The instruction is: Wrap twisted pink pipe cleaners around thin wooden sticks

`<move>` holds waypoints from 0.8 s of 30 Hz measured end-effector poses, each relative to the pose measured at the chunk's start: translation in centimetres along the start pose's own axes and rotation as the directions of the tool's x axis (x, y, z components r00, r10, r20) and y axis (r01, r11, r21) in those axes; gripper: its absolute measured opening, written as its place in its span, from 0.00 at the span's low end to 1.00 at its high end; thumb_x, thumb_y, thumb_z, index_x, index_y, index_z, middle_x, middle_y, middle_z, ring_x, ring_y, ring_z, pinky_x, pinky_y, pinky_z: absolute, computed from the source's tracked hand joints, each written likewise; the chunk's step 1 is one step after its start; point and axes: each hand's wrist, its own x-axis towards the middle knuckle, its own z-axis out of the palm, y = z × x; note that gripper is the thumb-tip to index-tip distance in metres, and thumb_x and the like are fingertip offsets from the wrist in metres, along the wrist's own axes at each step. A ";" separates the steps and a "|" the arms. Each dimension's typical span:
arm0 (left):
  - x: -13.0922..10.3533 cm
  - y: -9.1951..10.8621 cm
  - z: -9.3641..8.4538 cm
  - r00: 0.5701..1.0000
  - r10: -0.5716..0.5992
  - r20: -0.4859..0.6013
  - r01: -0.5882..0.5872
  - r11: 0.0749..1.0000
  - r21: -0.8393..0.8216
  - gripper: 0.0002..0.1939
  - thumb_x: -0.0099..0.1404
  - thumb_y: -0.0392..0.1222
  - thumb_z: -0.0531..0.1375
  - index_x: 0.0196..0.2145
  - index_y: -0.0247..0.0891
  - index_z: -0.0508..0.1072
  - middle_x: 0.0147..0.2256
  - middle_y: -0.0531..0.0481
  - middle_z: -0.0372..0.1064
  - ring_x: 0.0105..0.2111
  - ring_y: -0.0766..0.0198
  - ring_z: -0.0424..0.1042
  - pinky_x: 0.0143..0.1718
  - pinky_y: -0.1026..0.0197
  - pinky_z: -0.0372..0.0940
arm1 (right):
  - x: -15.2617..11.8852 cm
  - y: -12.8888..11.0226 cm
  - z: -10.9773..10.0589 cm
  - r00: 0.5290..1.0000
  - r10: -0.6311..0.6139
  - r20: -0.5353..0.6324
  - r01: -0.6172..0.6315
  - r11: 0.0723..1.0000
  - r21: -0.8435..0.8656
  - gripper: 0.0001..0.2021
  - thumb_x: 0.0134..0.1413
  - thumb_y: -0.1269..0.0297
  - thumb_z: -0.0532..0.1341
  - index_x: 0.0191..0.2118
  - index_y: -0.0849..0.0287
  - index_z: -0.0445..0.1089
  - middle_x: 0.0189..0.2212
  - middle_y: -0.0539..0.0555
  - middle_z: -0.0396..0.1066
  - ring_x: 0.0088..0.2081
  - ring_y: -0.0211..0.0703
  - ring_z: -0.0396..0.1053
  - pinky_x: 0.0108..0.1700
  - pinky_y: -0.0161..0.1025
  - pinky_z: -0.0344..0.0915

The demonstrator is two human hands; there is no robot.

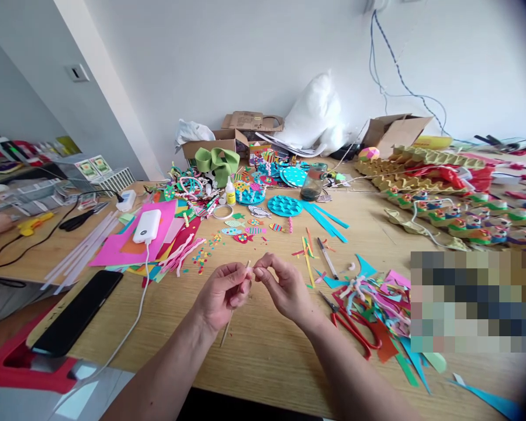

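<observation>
your left hand [223, 292] is clamped on a thin, pale, straight stick [225, 331]; the stick's short upper tip pokes out above your fingertips, and its longer lower end slants down below your palm, over the light wood-grained table [263, 362]. your right hand [284, 286] is just beside it, thumb and forefinger together near that upper tip; whether they pinch anything is too small to tell.

ahead of your hands lie flat, brightly patterned paper fish [244, 238], and behind them a round, dimpled, bright-blue disc [284, 206] and a small white bottle with a yellow label [230, 193]. to your left are fuzzy pink strips [184, 257], a white rectangular power bank [148, 226] with a cable, and a long black phone [79, 313].

to your right sit a slim pen with a dark cap [328, 259], red-handled metal scissors [335, 310] and a heap of many-coloured paper scraps [394, 316]. farther off stand a clear glass jug [314, 184] with dark contents and beige egg-carton trays [438, 156].
</observation>
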 end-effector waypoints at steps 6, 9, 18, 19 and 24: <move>0.1 -1.0 0.6 0.966 0.133 -0.224 -0.126 0.991 0.043 0.15 0.46 0.45 0.68 0.23 0.33 0.69 0.16 0.58 0.61 0.11 0.79 0.53 0.12 0.72 0.42 | 0.2 -0.3 0.4 0.997 0.078 0.026 -0.074 0.989 -0.124 0.10 0.61 0.65 0.52 0.29 0.60 0.63 0.22 0.49 0.64 0.24 0.34 0.61 0.27 0.31 0.56; 0.3 -1.6 0.7 0.926 0.217 -0.309 -0.190 0.975 0.116 0.15 0.48 0.47 0.68 0.22 0.34 0.68 0.16 0.59 0.61 0.11 0.79 0.53 0.12 0.71 0.41 | 0.2 -0.2 0.8 0.993 0.112 0.025 -0.107 0.984 -0.142 0.11 0.61 0.65 0.52 0.28 0.60 0.63 0.21 0.49 0.64 0.23 0.34 0.61 0.26 0.31 0.55; 1.0 -2.3 1.2 0.890 0.299 -0.345 -0.324 0.946 -0.016 0.10 0.49 0.41 0.67 0.23 0.34 0.71 0.21 0.54 0.68 0.18 0.74 0.64 0.18 0.71 0.54 | 0.1 0.6 1.6 0.974 0.225 -0.002 -0.225 0.973 -0.051 0.09 0.55 0.61 0.59 0.29 0.61 0.68 0.23 0.50 0.69 0.26 0.36 0.65 0.29 0.32 0.59; 1.0 -2.3 1.3 0.893 0.307 -0.331 -0.345 0.937 -0.062 0.09 0.49 0.40 0.67 0.24 0.34 0.72 0.23 0.53 0.69 0.22 0.72 0.67 0.23 0.70 0.60 | 0.2 0.7 1.6 0.971 0.238 0.000 -0.238 0.970 -0.052 0.09 0.54 0.61 0.60 0.28 0.61 0.68 0.23 0.51 0.70 0.26 0.37 0.66 0.29 0.32 0.60; 1.1 -2.3 1.8 0.921 0.278 -0.273 -0.334 0.925 -0.183 0.08 0.51 0.41 0.67 0.26 0.34 0.74 0.26 0.51 0.70 0.29 0.67 0.70 0.35 0.63 0.64 | 0.1 0.8 1.8 0.964 0.265 0.036 -0.263 0.963 -0.051 0.08 0.53 0.62 0.61 0.27 0.61 0.69 0.23 0.50 0.70 0.25 0.37 0.65 0.29 0.32 0.59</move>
